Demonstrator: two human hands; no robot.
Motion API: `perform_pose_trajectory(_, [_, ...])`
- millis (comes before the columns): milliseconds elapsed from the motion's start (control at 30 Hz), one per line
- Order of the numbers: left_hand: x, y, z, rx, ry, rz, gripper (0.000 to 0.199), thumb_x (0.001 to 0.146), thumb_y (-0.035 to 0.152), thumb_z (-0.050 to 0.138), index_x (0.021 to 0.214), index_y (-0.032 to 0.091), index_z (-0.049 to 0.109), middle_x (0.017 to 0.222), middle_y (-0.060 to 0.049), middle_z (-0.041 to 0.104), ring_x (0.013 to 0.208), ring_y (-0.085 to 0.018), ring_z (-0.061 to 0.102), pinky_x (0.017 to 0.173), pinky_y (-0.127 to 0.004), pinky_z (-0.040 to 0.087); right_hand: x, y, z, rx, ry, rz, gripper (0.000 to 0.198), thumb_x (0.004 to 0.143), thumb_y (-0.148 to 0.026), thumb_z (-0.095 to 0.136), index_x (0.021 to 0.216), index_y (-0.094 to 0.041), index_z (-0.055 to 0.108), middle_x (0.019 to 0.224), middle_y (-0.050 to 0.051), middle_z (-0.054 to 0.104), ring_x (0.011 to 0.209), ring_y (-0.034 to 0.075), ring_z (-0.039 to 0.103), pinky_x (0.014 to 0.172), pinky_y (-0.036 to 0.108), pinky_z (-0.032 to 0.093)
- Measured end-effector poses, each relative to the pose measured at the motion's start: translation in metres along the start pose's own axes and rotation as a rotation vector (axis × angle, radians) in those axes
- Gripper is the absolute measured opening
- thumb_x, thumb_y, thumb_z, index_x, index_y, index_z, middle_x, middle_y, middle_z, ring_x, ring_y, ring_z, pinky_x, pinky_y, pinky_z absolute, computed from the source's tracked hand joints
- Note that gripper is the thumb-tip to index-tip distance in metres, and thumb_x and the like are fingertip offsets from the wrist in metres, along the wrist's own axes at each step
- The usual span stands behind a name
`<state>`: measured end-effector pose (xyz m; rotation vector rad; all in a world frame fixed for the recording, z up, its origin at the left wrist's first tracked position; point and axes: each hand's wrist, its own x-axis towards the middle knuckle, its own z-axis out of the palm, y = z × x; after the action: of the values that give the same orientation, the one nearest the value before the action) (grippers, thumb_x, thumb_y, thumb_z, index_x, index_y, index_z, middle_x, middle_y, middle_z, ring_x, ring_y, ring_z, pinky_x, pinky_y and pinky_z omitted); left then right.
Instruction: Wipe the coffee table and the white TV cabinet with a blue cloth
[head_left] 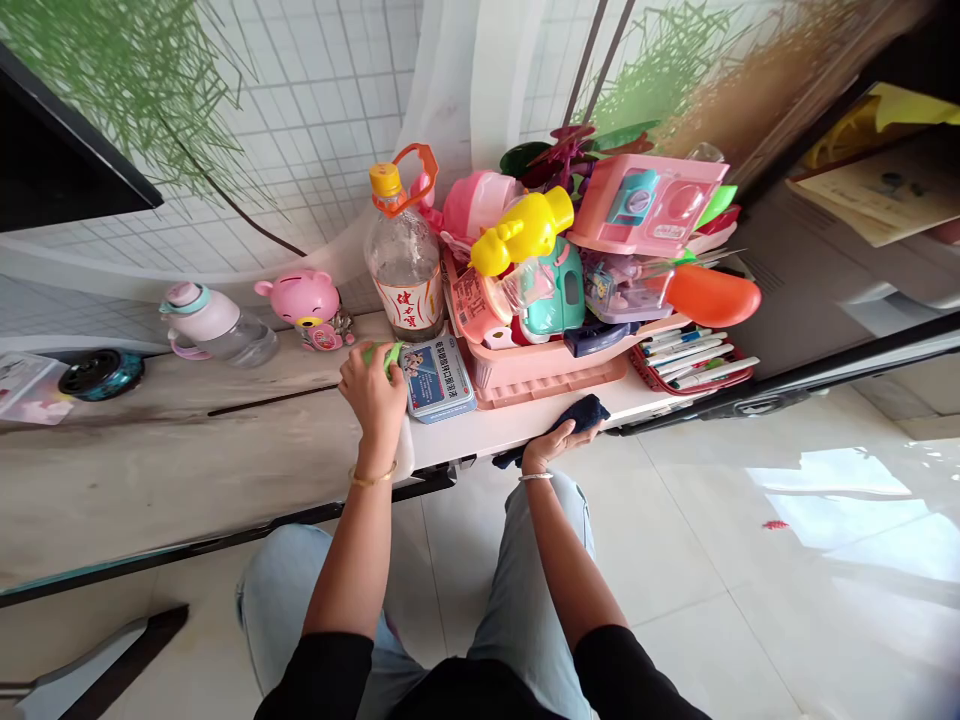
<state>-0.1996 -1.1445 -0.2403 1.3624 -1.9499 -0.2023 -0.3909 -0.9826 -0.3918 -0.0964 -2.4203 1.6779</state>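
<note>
My left hand (373, 397) is closed on a small bright green object (391, 357), mostly hidden by the fingers, just above the shelf. Right beside it lies a blue and white box (438, 380) with printed lettering. A dark navy cloth (585, 412) is bunched in my right hand (559, 445), which is at the front edge of the white shelf top. Behind the box stands a large clear bottle (405, 265) with a yellow cap and an orange carry handle.
A pink basket (551, 385) heaped with toys stands behind my right hand. Farther right is a red basket (679, 386) of markers. Leftward are a pink bear figure (306, 305), a water bottle (221, 325), a dark round container (103, 374) and a plastic bag (30, 387).
</note>
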Motion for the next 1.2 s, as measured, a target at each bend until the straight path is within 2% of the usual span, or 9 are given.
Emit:
perform_pose_trajectory(167, [-0.010,0.011,0.005,-0.123,-0.198,0.279,0.036,0.093,0.023,0.054,0.124,0.027,0.071,0.135,-0.010,0.063,0.125,-0.032,0.056,0.107,-0.047,0.045,0.000,-0.004,-0.003,-0.028,-0.025,0.009,0.057,0.103,-0.031,0.017,0.151,-0.009,0.042,0.154,0.026,0.040,0.153,0.028,0.028,0.126,0.049,0.024])
perform_pose_trajectory(367, [0.010,0.002,0.022,-0.212,-0.409,0.504,0.041,0.094,0.021,0.049,0.131,0.026,0.067,0.136,-0.009,0.063,0.129,-0.026,0.056,0.114,-0.043,0.043,-0.001,-0.005,-0.004,-0.022,-0.016,0.015,0.062,0.103,-0.032,0.016,0.158,-0.004,0.023,0.161,0.031,0.028,0.156,0.029,0.025,0.126,0.050,0.024])
perform_pose_trajectory(533, [0.021,-0.004,0.013,-0.233,-0.521,0.606,0.054,0.089,0.012,0.044,0.139,0.025,0.061,0.144,-0.009,0.060,0.142,-0.024,0.049,0.123,-0.047,0.035,0.000,0.000,-0.001,-0.007,-0.006,0.016,0.064,0.103,-0.037,0.019,0.160,-0.008,0.021,0.164,0.026,0.027,0.157,0.029,0.024,0.127,0.053,0.022])
perform_pose_trajectory(667, [-0.001,0.002,-0.010,-0.284,-0.398,0.542,0.048,0.099,0.023,0.045,0.146,0.025,0.054,0.153,-0.011,0.054,0.149,-0.027,0.042,0.126,-0.051,0.032,0.004,0.007,0.003,0.018,0.009,0.004,0.069,0.102,-0.043,0.020,0.162,-0.010,0.018,0.167,0.023,0.027,0.158,0.030,0.024,0.127,0.058,0.022])
perform_pose_trajectory(767, [-0.051,0.005,-0.027,-0.414,-0.109,0.462,0.040,0.103,0.021,0.043,0.141,0.027,0.057,0.138,-0.010,0.065,0.134,-0.022,0.058,0.115,-0.044,0.047,0.003,0.007,0.004,0.043,0.012,-0.002,0.070,0.102,-0.044,0.019,0.161,-0.007,0.019,0.167,0.024,0.027,0.159,0.029,0.023,0.128,0.057,0.022])
perform_pose_trajectory(833, [-0.093,0.004,-0.033,-0.472,-0.002,0.485,0.041,0.101,0.012,0.046,0.135,0.030,0.061,0.123,-0.008,0.071,0.121,-0.020,0.066,0.104,-0.039,0.055,-0.003,0.003,0.003,0.033,0.009,0.008,0.069,0.102,-0.043,0.016,0.162,-0.009,0.019,0.166,0.024,0.027,0.159,0.028,0.023,0.127,0.058,0.023])
perform_pose_trajectory(933, [-0.145,-0.002,-0.029,-0.501,-0.049,0.504,0.044,0.097,0.004,0.049,0.131,0.029,0.064,0.116,-0.008,0.072,0.113,-0.020,0.070,0.095,-0.035,0.059,-0.026,-0.005,0.002,0.013,-0.023,0.016,0.067,0.103,-0.041,0.011,0.162,-0.011,0.021,0.164,0.023,0.031,0.159,0.027,0.022,0.127,0.061,0.022])
perform_pose_trajectory(1000, [-0.165,-0.008,-0.024,-0.496,-0.103,0.509,0.045,0.095,0.002,0.050,0.129,0.028,0.065,0.117,-0.009,0.071,0.111,-0.020,0.071,0.092,-0.035,0.061,-0.050,-0.010,0.002,0.012,-0.067,0.031,0.067,0.103,-0.041,0.009,0.162,-0.011,0.022,0.162,0.023,0.033,0.159,0.027,0.022,0.127,0.062,0.021])
perform_pose_trajectory(1200, [-0.169,-0.025,-0.018,-0.449,-0.175,0.569,0.047,0.093,-0.002,0.053,0.130,0.026,0.064,0.118,-0.010,0.071,0.111,-0.020,0.070,0.091,-0.035,0.061,-0.133,-0.019,0.002,0.044,-0.202,0.110,0.072,0.104,-0.046,0.010,0.165,-0.008,0.011,0.166,0.025,0.027,0.161,0.025,0.018,0.127,0.061,0.024])
